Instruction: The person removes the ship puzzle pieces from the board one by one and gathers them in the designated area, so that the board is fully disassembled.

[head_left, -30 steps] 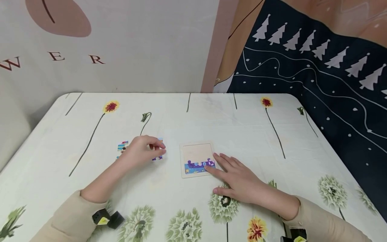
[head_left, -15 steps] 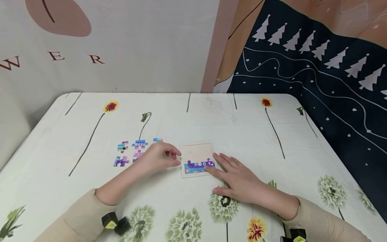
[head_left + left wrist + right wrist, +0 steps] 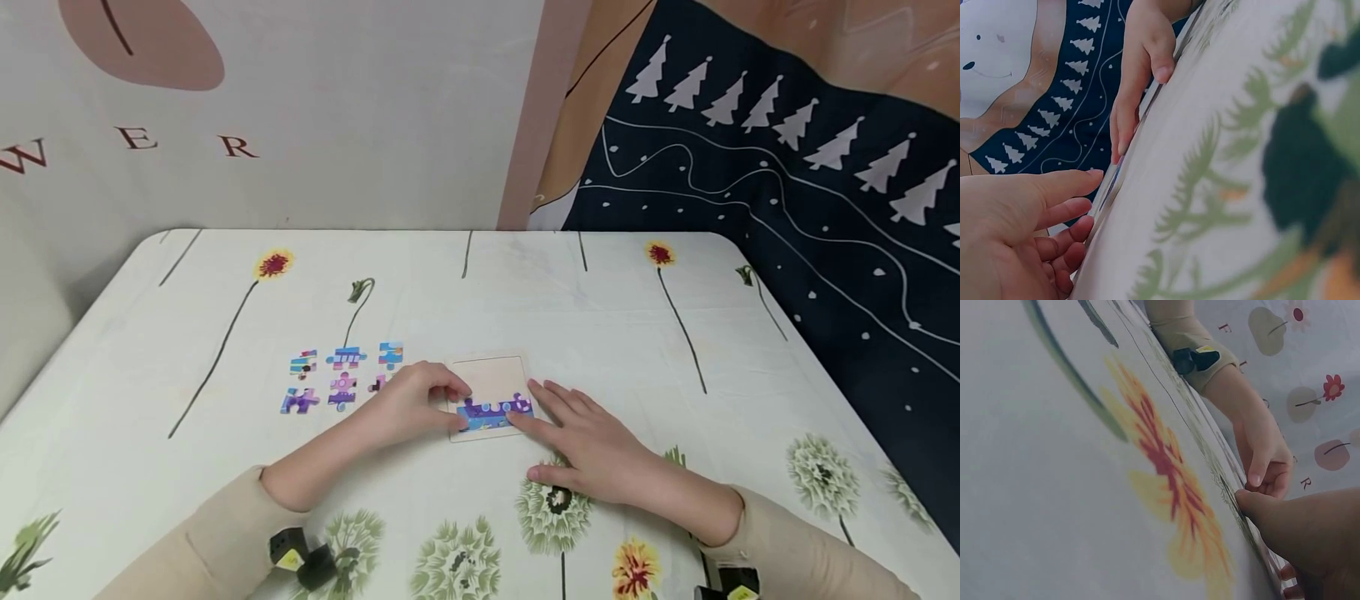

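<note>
In the head view, a square jigsaw tray [image 3: 491, 377] lies mid-table, its lower part filled by a strip of blue and purple puzzle pieces [image 3: 487, 417]. My left hand [image 3: 412, 406] is at the tray's left side, thumb and forefinger apart over the lower left corner. No piece shows between them; in the left wrist view the other fingers curl loosely. My right hand [image 3: 596, 446] is spread along the tray's right edge, one fingertip on the strip's right end. Several loose jigsaw pieces [image 3: 342, 392] lie in two rows to the left, one partly behind my left hand.
A white cloth with printed flowers [image 3: 558, 496] covers the table. Behind it hangs a pale wall cloth [image 3: 360, 117], with a dark cloth of white trees [image 3: 750, 167] at the right. Each sleeve [image 3: 225, 525] carries a small black wrist camera [image 3: 303, 560].
My left hand has moved right from the loose pieces to the tray's left edge, uncovering those pieces. My right hand has stayed on the tray's right side.
</note>
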{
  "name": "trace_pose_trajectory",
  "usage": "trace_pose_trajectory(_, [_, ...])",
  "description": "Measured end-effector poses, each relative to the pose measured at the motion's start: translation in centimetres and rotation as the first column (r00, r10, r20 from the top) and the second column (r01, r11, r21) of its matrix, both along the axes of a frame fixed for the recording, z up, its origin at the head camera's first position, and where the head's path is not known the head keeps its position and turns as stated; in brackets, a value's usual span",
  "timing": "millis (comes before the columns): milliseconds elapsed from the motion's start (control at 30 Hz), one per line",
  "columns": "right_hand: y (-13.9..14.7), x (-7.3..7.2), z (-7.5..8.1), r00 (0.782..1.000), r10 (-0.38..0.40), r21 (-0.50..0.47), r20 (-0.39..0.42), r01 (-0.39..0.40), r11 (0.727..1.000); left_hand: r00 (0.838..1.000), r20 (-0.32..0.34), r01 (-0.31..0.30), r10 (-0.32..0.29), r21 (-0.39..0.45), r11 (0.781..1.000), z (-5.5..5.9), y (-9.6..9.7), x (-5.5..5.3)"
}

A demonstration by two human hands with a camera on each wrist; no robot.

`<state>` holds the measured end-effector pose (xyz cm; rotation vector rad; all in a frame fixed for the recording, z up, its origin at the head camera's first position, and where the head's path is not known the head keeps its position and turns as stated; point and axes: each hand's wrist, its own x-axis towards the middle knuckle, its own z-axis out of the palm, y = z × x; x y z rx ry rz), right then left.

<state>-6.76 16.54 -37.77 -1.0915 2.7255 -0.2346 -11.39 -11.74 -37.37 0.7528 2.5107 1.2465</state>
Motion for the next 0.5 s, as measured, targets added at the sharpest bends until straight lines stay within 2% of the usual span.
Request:
trace_pose_trajectory(233, [0.03,0.05,0.13,1.000,-0.004,-0.005,0.011,0.004,1.000,0.998,-0.054,0.027,-0.028,-0.020,0.999,-0.32,0.17,0.06])
trace_pose_trajectory(500, [-0.01,0.03,0.15,1.000,-0.003,-0.009,0.013,0.003,1.000,0.996,-0.085,0.023,-0.030,-0.085,0.996,-0.34,0.32,0.10])
